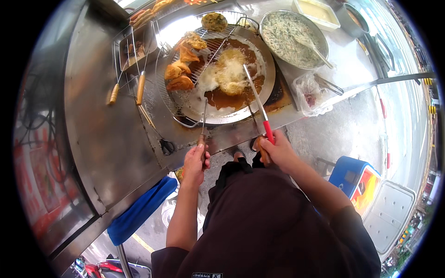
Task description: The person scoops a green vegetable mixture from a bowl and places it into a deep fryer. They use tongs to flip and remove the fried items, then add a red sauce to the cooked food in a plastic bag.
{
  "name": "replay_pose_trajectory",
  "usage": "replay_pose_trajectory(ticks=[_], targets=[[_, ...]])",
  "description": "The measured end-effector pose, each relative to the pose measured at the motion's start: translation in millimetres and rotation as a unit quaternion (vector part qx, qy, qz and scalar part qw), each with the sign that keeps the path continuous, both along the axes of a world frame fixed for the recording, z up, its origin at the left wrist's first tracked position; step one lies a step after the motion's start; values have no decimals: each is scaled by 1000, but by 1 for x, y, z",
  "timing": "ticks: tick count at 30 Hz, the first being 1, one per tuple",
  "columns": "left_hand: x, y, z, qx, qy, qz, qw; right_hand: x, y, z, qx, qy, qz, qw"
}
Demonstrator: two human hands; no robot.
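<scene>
My left hand (pixel 195 163) is closed round the wooden handle of a thin metal tool (pixel 204 111), whose tip reaches the foam at the pan's near edge. In my right hand (pixel 278 149) is a long metal tool with a red grip (pixel 257 99); its far end is over a bubbling fritter (pixel 231 69). A second, wooden handle (pixel 264 153) shows under that same hand; what it belongs to is unclear. Brown oil foams in the wide round frying pan (pixel 267 88). A wire rack (pixel 197 69) over its left side carries fried triangular pieces (pixel 181 82) and a round fritter (pixel 214 22).
A large bowl of pale green-flecked batter (pixel 289 39) with a ladle stands right of the pan. Wooden-handled wire baskets (pixel 141 88) and black-handled scissors (pixel 166 147) lie on the left counter. A plastic bag (pixel 309 95) sits right. A blue cooler (pixel 346 178) stands on the floor.
</scene>
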State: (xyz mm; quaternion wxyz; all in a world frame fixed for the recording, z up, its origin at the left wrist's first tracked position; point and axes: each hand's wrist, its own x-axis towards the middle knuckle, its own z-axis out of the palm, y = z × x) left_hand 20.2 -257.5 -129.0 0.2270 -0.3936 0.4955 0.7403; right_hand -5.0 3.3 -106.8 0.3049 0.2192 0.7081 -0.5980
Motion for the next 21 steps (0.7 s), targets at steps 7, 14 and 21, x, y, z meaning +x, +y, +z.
replay_pose_trajectory(ticks=[7,14,21], targets=[[11,-6,-14,-43,16,32,998,-13,-51,-11,-16,-22,95,995],[50,39,-6,23,-23,52,998,-75,53,14,172,261,54,948],[-14,88,-21,74,-25,302,950,-288,173,41,359,299,23,884]])
